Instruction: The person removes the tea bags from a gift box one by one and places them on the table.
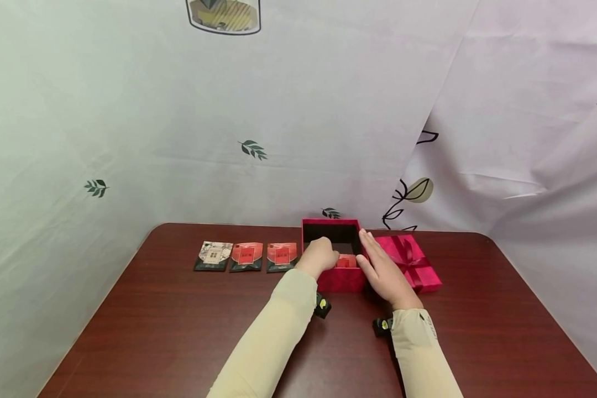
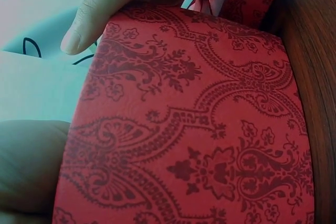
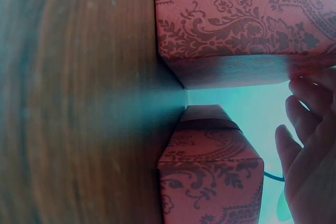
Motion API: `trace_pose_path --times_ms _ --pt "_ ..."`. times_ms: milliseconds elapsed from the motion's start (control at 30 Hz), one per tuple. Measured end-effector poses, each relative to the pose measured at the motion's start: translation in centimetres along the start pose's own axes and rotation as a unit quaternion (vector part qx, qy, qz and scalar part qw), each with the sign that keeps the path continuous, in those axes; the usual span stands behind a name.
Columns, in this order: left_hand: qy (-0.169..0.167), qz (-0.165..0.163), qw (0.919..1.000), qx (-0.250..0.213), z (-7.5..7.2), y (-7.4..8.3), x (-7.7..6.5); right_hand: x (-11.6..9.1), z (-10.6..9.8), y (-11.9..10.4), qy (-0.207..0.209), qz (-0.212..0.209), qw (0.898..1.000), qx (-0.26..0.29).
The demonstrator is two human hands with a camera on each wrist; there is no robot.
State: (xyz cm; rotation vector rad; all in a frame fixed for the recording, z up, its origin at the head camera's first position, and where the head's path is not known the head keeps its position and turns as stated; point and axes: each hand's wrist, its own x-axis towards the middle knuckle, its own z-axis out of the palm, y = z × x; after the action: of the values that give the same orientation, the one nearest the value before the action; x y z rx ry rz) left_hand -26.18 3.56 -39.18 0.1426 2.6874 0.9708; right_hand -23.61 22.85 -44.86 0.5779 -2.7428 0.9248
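Left hand (image 1: 320, 256) curls over the box (image 1: 340, 279) rim at frame centre, seemingly pinching a red packet (image 1: 346, 261). Right hand (image 1: 384, 268) lies flat, fingers straight, against the box's right wall, beside the lid (image 1: 412, 261).

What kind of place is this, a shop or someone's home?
Likely a staged tabletop setup, not clearly either: a dark wooden table screened by a printed cloth backdrop, with a red gift box and sachets laid out.

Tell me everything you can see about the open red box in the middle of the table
The open red box is square, lidless, and looks like card printed with a darker paisley pattern; its inside is dark. It stands upright on the brown table, beside its ribboned lid but apart from it. A red packet lies inside. The left hand reaches in over the near wall, fingers curled; the right hand lies with straight fingers along its right wall.
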Motion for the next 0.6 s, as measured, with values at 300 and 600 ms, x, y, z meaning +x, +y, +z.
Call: trace_pose_path --times_ms 300,600 --pt "0.000 0.002 0.9999 -0.012 0.07 -0.15 0.16 0.02 0.13 0.07 0.004 -0.002 1.000 0.001" --pt "0.021 0.005 0.9993 -0.031 -0.02 -0.24 0.20 0.02 0.09 0.15 -0.001 -0.005 1.000 -0.001"
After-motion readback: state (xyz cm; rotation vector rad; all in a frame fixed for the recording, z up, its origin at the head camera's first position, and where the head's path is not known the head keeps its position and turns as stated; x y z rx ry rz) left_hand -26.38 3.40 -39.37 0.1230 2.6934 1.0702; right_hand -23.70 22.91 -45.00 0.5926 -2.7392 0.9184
